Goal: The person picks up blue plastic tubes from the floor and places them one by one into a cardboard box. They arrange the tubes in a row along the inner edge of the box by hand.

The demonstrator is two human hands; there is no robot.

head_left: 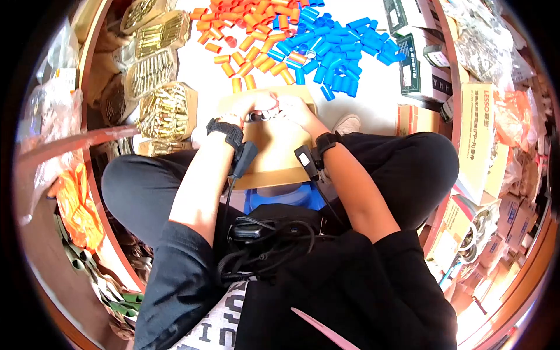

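Note:
An opened cardboard box (277, 149) stands between my legs. Over its far part my left hand (251, 106) and my right hand (294, 111) meet, fingers curled inward. Small whitish, ring-shaped pipe fittings (265, 115) show between them. My left hand is closed at these fittings; glare washes out its fingertips. The fingers of my right hand are bent too, and what lies in them is partly hidden. Just beyond the box, orange pipe couplings (251, 55) and blue pipe couplings (332, 52) lie loose in a heap on a white surface.
Opened bags of brass-coloured fittings (166, 111) line the left side. Dark green-and-white boxes (417, 64) and a carton (475, 134) stand to the right. A blue plastic stool (309, 197) is under the box. Cables (262, 251) hang over my lap. Wooden shelf edges run along both sides.

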